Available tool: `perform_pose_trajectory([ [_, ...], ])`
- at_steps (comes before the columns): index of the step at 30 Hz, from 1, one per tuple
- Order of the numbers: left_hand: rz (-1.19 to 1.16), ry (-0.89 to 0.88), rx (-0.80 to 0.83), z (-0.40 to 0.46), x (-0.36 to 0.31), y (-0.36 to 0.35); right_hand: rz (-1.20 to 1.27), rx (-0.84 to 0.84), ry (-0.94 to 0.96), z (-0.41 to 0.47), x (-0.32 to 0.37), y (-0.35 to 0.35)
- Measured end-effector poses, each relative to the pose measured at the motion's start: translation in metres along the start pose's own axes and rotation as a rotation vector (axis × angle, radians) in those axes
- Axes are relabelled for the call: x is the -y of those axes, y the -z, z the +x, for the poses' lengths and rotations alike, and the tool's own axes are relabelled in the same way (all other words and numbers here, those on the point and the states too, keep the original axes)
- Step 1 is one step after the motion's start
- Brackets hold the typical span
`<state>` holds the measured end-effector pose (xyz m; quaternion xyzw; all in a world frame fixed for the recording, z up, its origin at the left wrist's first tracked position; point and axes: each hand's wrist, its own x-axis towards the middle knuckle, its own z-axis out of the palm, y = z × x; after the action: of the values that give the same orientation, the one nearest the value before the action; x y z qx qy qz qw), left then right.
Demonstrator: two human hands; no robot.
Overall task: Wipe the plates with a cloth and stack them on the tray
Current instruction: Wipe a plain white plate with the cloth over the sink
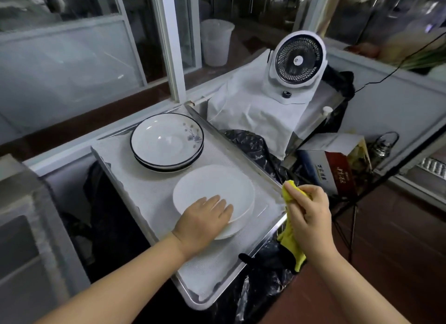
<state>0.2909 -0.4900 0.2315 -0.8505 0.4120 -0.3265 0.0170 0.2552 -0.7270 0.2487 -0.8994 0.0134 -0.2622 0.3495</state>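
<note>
A metal tray [205,297] lined with white mesh lies in front of me. On its far part stands a stack of white plates with dark rims [166,142], the top one showing a small floral print. Nearer to me sits a stack of plain white plates [217,188]. My left hand [205,217] rests flat on the near edge of the top white plate, fingers straight. My right hand [306,208] grips a yellow cloth [290,241] just past the tray's right rim, with the cloth hanging down below the hand.
A white desk fan [296,63] stands on a white cloth behind the tray. Black plastic sheeting [253,142] lies right of the tray. A printed box [333,164] and a metal kettle [383,145] sit at the right. A window frame [169,41] runs along the back.
</note>
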Motion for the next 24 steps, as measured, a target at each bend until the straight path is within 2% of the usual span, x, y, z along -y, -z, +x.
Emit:
perform_pose_trajectory([
  [4,-0.095,0.001,0.063,-0.004,-0.004,-0.014,-0.009,0.002,0.022,-0.001,-0.004,-0.004],
  [8,-0.236,0.094,0.261,-0.006,-0.012,-0.022,-0.002,0.048,-0.023,-0.002,-0.005,-0.011],
  [16,-0.282,0.123,0.316,-0.009,-0.017,-0.030,0.000,0.114,0.012,0.011,0.005,-0.028],
  [20,-0.391,0.174,0.325,-0.011,-0.014,-0.030,-0.016,0.189,0.035,0.026,0.017,-0.043],
  [24,-0.460,0.245,0.362,-0.012,-0.006,-0.024,-0.045,0.254,0.173,0.052,0.033,-0.063],
])
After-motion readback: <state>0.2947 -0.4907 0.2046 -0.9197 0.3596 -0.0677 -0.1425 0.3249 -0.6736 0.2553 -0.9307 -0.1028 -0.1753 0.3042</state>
